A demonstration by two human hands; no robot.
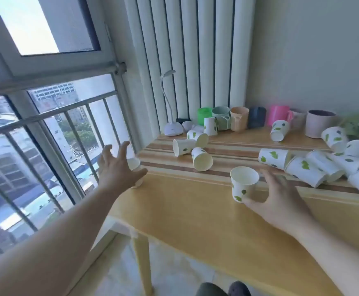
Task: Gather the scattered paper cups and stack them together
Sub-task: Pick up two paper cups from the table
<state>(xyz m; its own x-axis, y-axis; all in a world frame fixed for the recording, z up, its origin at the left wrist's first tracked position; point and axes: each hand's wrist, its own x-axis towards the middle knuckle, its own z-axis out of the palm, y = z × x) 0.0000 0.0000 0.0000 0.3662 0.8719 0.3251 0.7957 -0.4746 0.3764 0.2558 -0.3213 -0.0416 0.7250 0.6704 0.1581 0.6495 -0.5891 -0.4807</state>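
Observation:
White paper cups with green leaf prints lie scattered over a wooden table (195, 214). One upright cup (243, 183) stands near the middle, and my right hand (278, 197) touches its lower side with thumb and fingers curled around it. My left hand (118, 167) hovers with fingers spread over another cup (134, 165) at the table's left corner, mostly hiding it. Three cups (192, 149) lie tipped on the striped part of the table. A heap of several tipped cups (323, 167) fills the right side.
A row of coloured plastic mugs (240, 118) stands along the back wall, with a small white desk lamp (172, 127) at its left. A window with a metal railing (46, 124) is close on the left. A blurred green plant (354, 124) sits at far right.

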